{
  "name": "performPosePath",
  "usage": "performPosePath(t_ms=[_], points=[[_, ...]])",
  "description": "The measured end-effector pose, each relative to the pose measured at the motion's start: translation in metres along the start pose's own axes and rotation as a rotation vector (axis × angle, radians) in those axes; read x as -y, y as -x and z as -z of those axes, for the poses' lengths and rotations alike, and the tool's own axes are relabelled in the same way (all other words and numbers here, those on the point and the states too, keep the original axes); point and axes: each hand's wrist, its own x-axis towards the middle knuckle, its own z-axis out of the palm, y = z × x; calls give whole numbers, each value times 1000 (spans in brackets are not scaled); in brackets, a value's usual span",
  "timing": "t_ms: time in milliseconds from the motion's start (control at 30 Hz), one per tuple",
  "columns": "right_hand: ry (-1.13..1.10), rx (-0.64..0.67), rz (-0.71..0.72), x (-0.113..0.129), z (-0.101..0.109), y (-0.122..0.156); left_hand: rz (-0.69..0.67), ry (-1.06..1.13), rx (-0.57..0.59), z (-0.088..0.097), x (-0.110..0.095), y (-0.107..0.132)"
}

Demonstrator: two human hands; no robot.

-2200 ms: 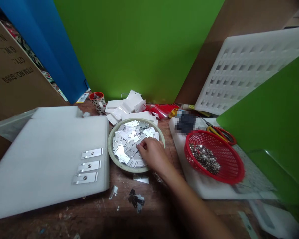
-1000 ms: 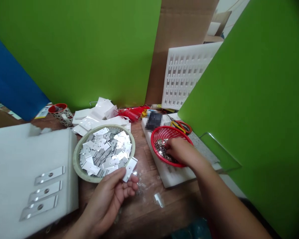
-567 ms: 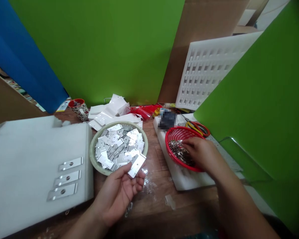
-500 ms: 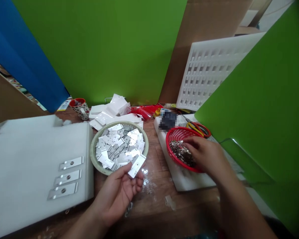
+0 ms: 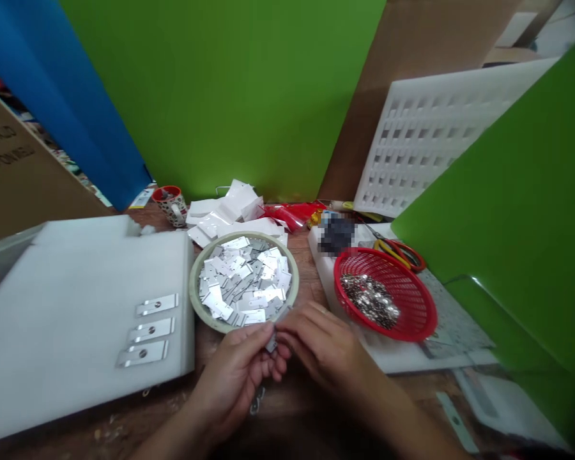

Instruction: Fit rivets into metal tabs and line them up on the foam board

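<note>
My left hand (image 5: 239,364) is closed around a small flat metal plate (image 5: 272,343), its thumb on top. Against the plate's upper end, my right hand (image 5: 326,342) has its fingers pinched together; what is between them is hidden. Just beyond both hands stands a round pale green basin (image 5: 196,310) heaped with loose metal plates (image 5: 242,281). Right of it, a red plastic basket (image 5: 418,306) contains many small shiny metal parts (image 5: 368,300). On the white foam block (image 5: 76,281) at left, three metal plates (image 5: 152,330) lie in a column, each with a small round piece on it.
Behind the basin are white sheets (image 5: 237,204), a patterned mug (image 5: 171,207) and a red plastic bag (image 5: 292,216). Scissors (image 5: 397,252) lie behind the basket, which rests on a foam slab (image 5: 393,364). Green panels (image 5: 230,96) enclose the back and right.
My right hand has come out of the red basket and moved left to meet my left hand. The plate in my left hand is now tilted and mostly covered. The view has shifted slightly.
</note>
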Motion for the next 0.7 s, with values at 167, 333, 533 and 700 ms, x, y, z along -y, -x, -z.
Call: performPosePath(t_ms=[167,333,533,700], points=[[-111,1,-100,0,-3,-19,-27,-71,3,13,-1,9],[-383,120,-283,5,-11,-40,-104,-245,13,27,-12,23],[-464,225,-271,23,-20,-61,-122,-414,6,42,-34,41],[-532,263,-336,34,-25,-77,-134,-543,-13,54,-48,50]])
